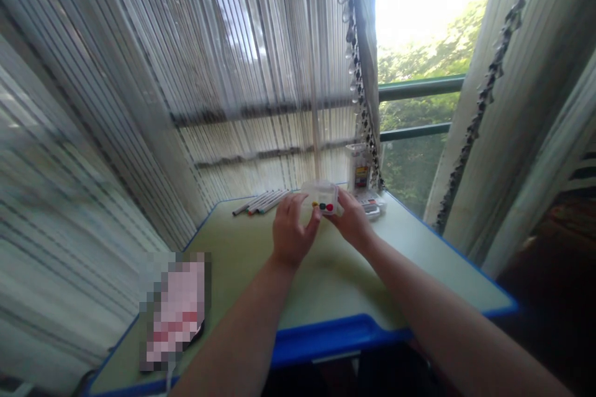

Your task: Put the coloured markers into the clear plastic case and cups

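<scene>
Between my two hands I hold a small clear plastic box above the far part of the table. Several round coloured items, yellow, green and red, show at its near side; what they are is too small to tell. My left hand grips the box's left side, thumb at the front. Around the right side curl the fingers of my right hand, partly hidden by the box. Just left of my left hand lie several white markers with coloured ends, side by side.
A clear container with a yellow label stands at the back right, with another clear case lying before it. A pixelated pink object is at the left edge. Curtains hang behind the blue-edged table.
</scene>
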### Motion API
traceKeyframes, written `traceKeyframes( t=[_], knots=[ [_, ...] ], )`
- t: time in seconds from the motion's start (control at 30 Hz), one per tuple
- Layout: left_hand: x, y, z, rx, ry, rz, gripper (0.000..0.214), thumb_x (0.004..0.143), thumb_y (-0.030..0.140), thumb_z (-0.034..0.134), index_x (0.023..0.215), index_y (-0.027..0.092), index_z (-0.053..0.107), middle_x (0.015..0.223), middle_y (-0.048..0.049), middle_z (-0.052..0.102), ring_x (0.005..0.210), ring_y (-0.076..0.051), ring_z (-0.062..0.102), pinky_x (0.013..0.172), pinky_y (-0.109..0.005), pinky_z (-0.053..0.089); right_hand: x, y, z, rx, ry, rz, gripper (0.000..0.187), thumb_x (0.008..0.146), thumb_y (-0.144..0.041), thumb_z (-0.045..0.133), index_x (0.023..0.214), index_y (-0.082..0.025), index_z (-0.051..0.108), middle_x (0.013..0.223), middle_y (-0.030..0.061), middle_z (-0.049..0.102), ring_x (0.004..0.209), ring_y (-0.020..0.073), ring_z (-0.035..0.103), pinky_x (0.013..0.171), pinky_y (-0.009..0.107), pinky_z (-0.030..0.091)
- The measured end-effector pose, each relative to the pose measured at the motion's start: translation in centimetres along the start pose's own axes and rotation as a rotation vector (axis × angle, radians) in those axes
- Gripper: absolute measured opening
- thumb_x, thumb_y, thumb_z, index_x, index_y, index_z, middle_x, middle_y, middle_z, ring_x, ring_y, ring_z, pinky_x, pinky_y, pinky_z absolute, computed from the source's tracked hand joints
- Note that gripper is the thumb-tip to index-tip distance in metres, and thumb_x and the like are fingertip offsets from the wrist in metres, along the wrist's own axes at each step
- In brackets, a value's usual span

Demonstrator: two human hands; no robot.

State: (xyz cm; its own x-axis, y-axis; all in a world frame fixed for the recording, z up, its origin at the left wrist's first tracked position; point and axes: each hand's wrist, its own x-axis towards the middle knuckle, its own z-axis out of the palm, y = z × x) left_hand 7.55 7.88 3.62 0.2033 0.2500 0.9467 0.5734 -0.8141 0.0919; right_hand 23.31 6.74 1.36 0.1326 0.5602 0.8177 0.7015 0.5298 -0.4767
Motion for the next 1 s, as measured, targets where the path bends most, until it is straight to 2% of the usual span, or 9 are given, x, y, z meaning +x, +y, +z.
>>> traceKeyframes(
  t=[0.2, 0.27, 0.33, 0.43, 0.5, 0.63, 0.7, 0.8, 1.0],
  knots=[
    [-0.2, -2.1, 0.1, 0.049, 0.16, -0.195, 0.022, 0.09, 0.027, 0.039, 0.105, 0.014, 0.049, 0.098, -0.0122, 0.057, 0.093, -0.021, 0.055, 0.081, -0.036, 0.047, 0.0, 0.2, 0.0, -0.001, -0.015, 0.04, 0.058, 0.07, -0.018, 0.07, 0.125, -0.021, 0.052, 0.118, 0.0122, 0.062, 0.111, 0.0276, 0.057, 0.094, 0.044, 0.045],
    [-0.3, -3.2, 0.5, 0.112, 0.132, -0.295, 0.022, 0.089, 0.025, 0.037, 0.102, 0.014, 0.05, 0.098, -0.0129, 0.058, 0.094, -0.022, 0.054, 0.084, -0.037, 0.046, -0.1, 0.3, 0.1, 0.007, -0.017, 0.044, 0.058, 0.069, -0.018, 0.07, 0.125, -0.022, 0.053, 0.119, 0.012, 0.062, 0.112, 0.0278, 0.056, 0.095, 0.044, 0.045],
    [-0.5, -4.1, 0.8, 0.208, -0.032, -0.394, 0.022, 0.087, 0.02, 0.038, 0.101, 0.013, 0.053, 0.101, -0.0138, 0.059, 0.098, -0.023, 0.054, 0.088, -0.038, 0.044, -0.1, 0.4, 0.2, 0.018, -0.017, 0.047, 0.058, 0.069, -0.018, 0.07, 0.124, -0.022, 0.054, 0.119, 0.0119, 0.061, 0.113, 0.0285, 0.055, 0.096, 0.045, 0.044],
    [-1.0, -5.0, 1.3, 0.375, -0.449, -0.488, 0.027, 0.083, 0.014, 0.04, 0.103, 0.012, 0.058, 0.105, -0.0143, 0.061, 0.105, -0.025, 0.054, 0.092, -0.038, 0.042, -0.2, 0.6, 0.6, 0.073, -0.024, 0.07, 0.056, 0.067, -0.018, 0.07, 0.122, -0.022, 0.055, 0.116, 0.0114, 0.063, 0.112, 0.0286, 0.056, 0.095, 0.045, 0.045],
    [-1.4, -5.4, 1.4, 0.453, -0.644, -0.524, 0.032, 0.082, 0.012, 0.038, 0.107, 0.012, 0.058, 0.111, -0.0149, 0.06, 0.108, -0.026, 0.053, 0.09, -0.036, 0.043, -0.3, 0.9, 0.8, 0.14, -0.043, 0.099, 0.056, 0.067, -0.018, 0.07, 0.121, -0.022, 0.055, 0.112, 0.0104, 0.064, 0.106, 0.0271, 0.06, 0.091, 0.043, 0.048],
    [-2.0, -6.3, 1.5, 0.545, -0.747, -0.542, 0.042, 0.084, 0.012, 0.032, 0.121, 0.011, 0.052, 0.129, -0.0168, 0.051, 0.118, -0.027, 0.047, 0.09, -0.036, 0.044, -0.5, 1.3, 1.0, 0.23, -0.061, 0.119, 0.055, 0.068, -0.019, 0.07, 0.121, -0.023, 0.054, 0.113, 0.0093, 0.063, 0.101, 0.0248, 0.062, 0.088, 0.041, 0.05],
    [-2.2, -6.6, 1.5, 0.557, -0.822, -0.553, 0.043, 0.087, 0.019, 0.031, 0.125, 0.01, 0.048, 0.135, -0.0186, 0.045, 0.124, -0.028, 0.043, 0.094, -0.037, 0.041, -0.7, 1.4, 1.1, 0.218, -0.067, 0.103, 0.056, 0.068, -0.02, 0.071, 0.121, -0.024, 0.054, 0.113, 0.0091, 0.062, 0.102, 0.0251, 0.062, 0.089, 0.041, 0.05],
    [-2.6, -6.5, 1.4, 0.543, -0.961, -0.563, 0.044, 0.091, 0.03, 0.029, 0.125, 0.01, 0.049, 0.134, -0.0208, 0.046, 0.126, -0.03, 0.042, 0.099, -0.042, 0.037, -0.9, 1.4, 1.1, 0.159, -0.095, 0.057, 0.055, 0.067, -0.02, 0.071, 0.12, -0.024, 0.055, 0.112, 0.0084, 0.064, 0.104, 0.0259, 0.061, 0.089, 0.042, 0.049],
    [-2.5, -5.7, 1.3, 0.54, -1.009, -0.531, 0.044, 0.091, 0.028, 0.026, 0.122, 0.012, 0.053, 0.133, -0.0191, 0.048, 0.124, -0.03, 0.044, 0.1, -0.045, 0.036, -1.1, 0.9, 1.3, 0.106, -0.169, -0.032, 0.052, 0.07, -0.022, 0.07, 0.12, -0.021, 0.054, 0.113, 0.0112, 0.064, 0.107, 0.0262, 0.059, 0.09, 0.041, 0.048]
  ],
)
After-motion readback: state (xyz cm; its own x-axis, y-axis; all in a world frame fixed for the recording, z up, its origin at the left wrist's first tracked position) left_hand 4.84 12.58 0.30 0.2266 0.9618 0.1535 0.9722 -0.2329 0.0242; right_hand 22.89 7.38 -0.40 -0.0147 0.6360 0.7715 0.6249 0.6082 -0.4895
